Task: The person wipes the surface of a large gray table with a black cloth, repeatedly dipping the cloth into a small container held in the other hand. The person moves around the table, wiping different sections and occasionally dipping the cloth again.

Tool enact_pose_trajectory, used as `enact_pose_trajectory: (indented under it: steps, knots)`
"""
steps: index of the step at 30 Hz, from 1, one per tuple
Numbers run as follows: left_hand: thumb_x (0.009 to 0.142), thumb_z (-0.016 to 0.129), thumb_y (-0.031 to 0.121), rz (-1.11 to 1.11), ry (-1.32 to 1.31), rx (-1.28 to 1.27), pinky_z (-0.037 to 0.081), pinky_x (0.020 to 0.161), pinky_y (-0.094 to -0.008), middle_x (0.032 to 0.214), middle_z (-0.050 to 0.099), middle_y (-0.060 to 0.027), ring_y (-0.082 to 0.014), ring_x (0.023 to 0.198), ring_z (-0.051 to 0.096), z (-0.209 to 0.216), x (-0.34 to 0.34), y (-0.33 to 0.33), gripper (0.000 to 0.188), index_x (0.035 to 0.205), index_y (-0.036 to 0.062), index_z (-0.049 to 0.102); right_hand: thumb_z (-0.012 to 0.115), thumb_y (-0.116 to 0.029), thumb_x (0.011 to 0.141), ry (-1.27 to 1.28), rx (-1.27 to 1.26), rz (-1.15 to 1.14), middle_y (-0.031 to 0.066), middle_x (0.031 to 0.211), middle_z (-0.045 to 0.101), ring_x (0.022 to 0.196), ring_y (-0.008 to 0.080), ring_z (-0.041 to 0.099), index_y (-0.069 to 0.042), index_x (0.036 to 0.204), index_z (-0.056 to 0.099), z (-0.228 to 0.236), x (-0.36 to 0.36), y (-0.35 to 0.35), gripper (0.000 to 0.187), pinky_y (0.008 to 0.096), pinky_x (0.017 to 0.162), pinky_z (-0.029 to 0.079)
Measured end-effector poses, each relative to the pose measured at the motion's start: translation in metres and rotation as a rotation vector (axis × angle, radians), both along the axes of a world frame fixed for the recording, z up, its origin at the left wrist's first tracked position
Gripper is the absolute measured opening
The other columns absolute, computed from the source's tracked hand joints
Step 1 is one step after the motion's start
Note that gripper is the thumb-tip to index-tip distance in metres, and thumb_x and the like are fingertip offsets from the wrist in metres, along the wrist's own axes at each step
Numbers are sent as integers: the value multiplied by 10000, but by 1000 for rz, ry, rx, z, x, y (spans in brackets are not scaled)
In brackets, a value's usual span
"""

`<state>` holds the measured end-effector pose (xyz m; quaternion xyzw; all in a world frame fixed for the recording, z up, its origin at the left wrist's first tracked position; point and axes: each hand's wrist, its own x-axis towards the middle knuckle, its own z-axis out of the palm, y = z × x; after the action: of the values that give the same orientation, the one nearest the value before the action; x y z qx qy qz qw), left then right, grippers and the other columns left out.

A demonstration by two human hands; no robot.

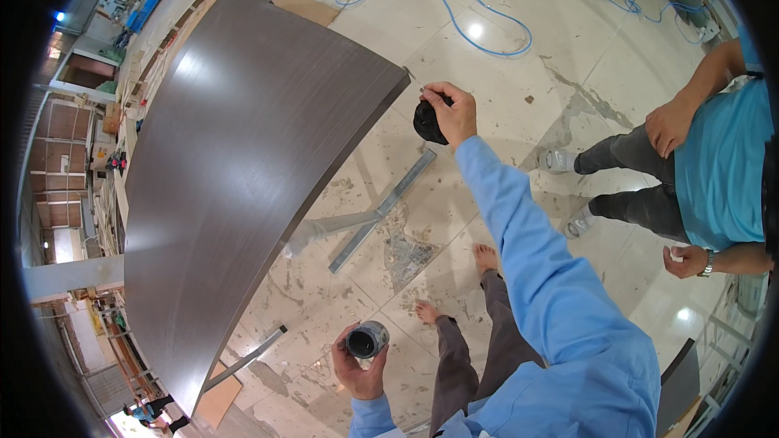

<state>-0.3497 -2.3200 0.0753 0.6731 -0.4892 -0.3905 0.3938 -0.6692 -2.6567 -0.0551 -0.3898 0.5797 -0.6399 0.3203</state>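
My left hand (361,371) is wrapped round a small open can (367,341), which is dark inside. A large dark brown wood-grain panel (243,122) lies raised above the floor on my left. Close to its far right corner, my right hand (456,115) pinches a thin stick-like tool (416,83) whose tip reaches toward the panel's edge. A rounded black thing (430,123) shows beside and below the right fingers. Whether that hand also holds it, I cannot tell.
Metal legs (381,211) stand under the panel on the stained tile floor (324,320). A blue hose (454,20) loops across the floor ahead. At my right stands another person (726,162) in a turquoise shirt. Shelves (65,146) and stacked boards line the far left.
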Motion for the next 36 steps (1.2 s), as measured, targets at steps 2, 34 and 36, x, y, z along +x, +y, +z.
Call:
enact_pose_trajectory:
  steps: [2, 34, 36]
  knots:
    - [691, 895, -44, 4, 12, -7, 496, 1086, -380, 1318, 621, -155, -244, 1217, 622, 1, 0, 1, 712, 1316, -8, 555, 740, -102, 940, 48, 11, 84, 80, 840, 780, 768, 162, 720, -9, 967, 776, 1, -1, 2, 103, 295, 756, 561]
    - [660, 885, -86, 137, 76, -11, 489, 1093, -374, 1355, 601, -157, -242, 1234, 609, -20, 58, 45, 754, 1328, 3, 545, 765, -75, 911, 109, 9, 140, 104, 935, 777, 856, 198, 739, -19, 1006, 755, 3, 149, 80, 110, 317, 799, 573]
    - [665, 885, -81, 136, 81, -9, 488, 1094, -373, 1354, 601, -155, -242, 1236, 608, -23, 66, 48, 753, 1331, 2, 544, 766, -79, 914, 118, 29, 122, 104, 941, 775, 863, 196, 738, -17, 1001, 754, 4, 153, 79, 108, 314, 802, 571]
